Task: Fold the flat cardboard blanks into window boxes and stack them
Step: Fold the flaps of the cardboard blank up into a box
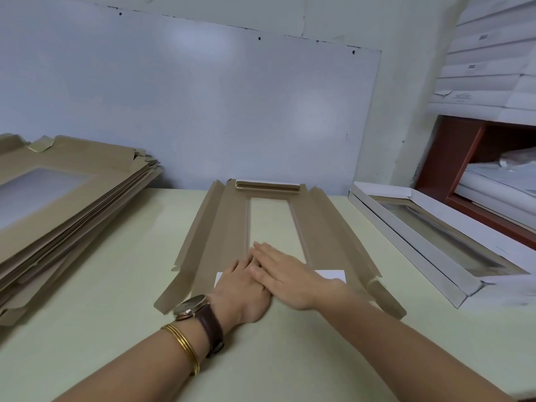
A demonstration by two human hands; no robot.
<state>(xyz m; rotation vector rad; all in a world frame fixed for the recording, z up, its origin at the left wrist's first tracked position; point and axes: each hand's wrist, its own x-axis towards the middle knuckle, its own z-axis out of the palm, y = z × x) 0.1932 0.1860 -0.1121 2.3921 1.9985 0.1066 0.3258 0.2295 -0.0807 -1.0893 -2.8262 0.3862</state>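
A stack of flat blanks [72, 198] sits at the left edge of the tabletop [130, 245], brown card with a clear window in the top sheet, the layers fanned unevenly towards the wall.

In the middle, one cardboard blank [229, 227] lies flat on the tabletop with its long side running away from the person. Its long side flaps are spread out left and right, its window [269, 221] shows the tabletop through it, and the far end flap [266, 187] is folded over near the wall.

The left hand [240, 288] rests palm down on the near end of this blank, over a white near flap [333, 276]. A wristwatch [194, 307] and gold bangles [182, 348] sit on that wrist. Its fingers [245, 264] lie straight, pointing towards the window.

The right hand [287, 274] lies flat across the left hand's fingers, and its own fingers [269, 253] are straight and close together, the tips reaching the near left corner of the window. Neither hand curls round the card, and both press it from above.

To the right, apart from the blank, a folded window box [435, 245] lies on the tabletop with its white inside up, beside a red-brown shelf [464, 158] that holds white sheets.
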